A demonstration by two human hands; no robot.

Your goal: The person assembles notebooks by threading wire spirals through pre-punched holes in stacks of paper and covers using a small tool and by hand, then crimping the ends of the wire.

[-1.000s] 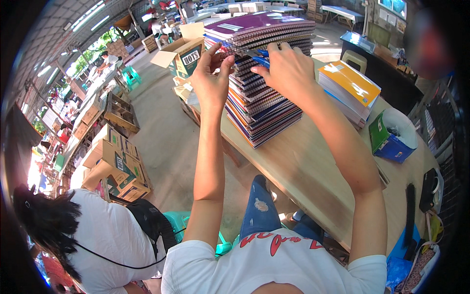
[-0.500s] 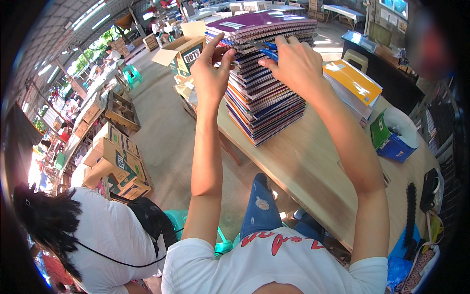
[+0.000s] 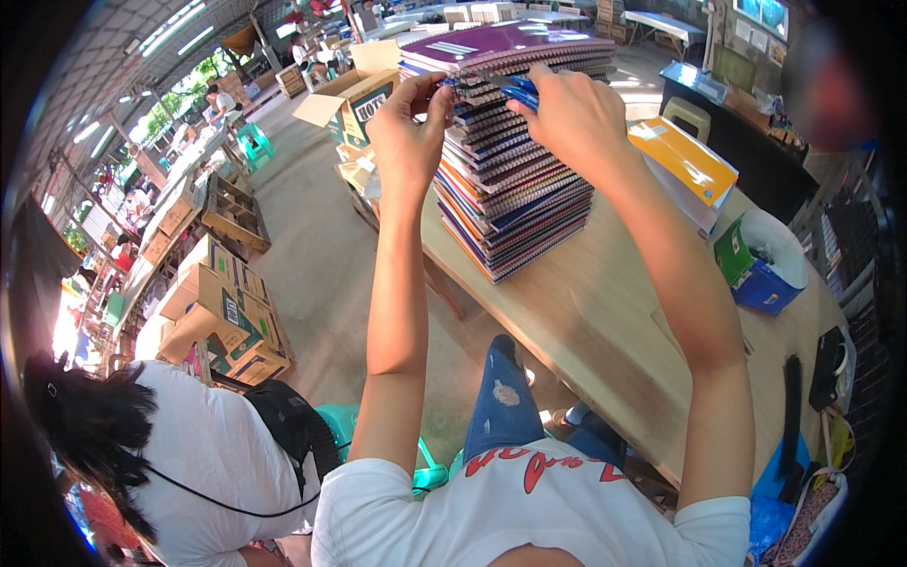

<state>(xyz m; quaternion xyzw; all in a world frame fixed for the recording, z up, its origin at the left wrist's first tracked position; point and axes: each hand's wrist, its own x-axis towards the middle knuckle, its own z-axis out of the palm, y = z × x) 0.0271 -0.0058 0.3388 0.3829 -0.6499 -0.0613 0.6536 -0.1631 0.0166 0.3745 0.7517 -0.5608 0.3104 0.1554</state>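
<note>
A tall stack of spiral notebooks (image 3: 515, 189) stands on a wooden table, its coiled spines toward me, with a purple-covered notebook (image 3: 510, 42) on top. High on the stack, my right hand (image 3: 578, 115) is closed around blue-handled pliers (image 3: 521, 91). Their metal jaws point left along the coil of an upper notebook. My left hand (image 3: 411, 128) is at the left end of that same coil, thumb and forefinger pinched at the notebook's corner. The fingertips partly hide what lies between them.
Right of the stack lie yellow-covered notebooks (image 3: 688, 156) and a cut-open blue and green container (image 3: 759, 260). A black coil strip (image 3: 790, 416) rests near the table's right edge. Cardboard boxes (image 3: 231, 317) stand at left. A person in a white shirt (image 3: 213, 454) sits close on my left.
My left fingers have come down and closed together at the notebook's corner. My right hand and the pliers have shifted slightly, staying at the coil.
</note>
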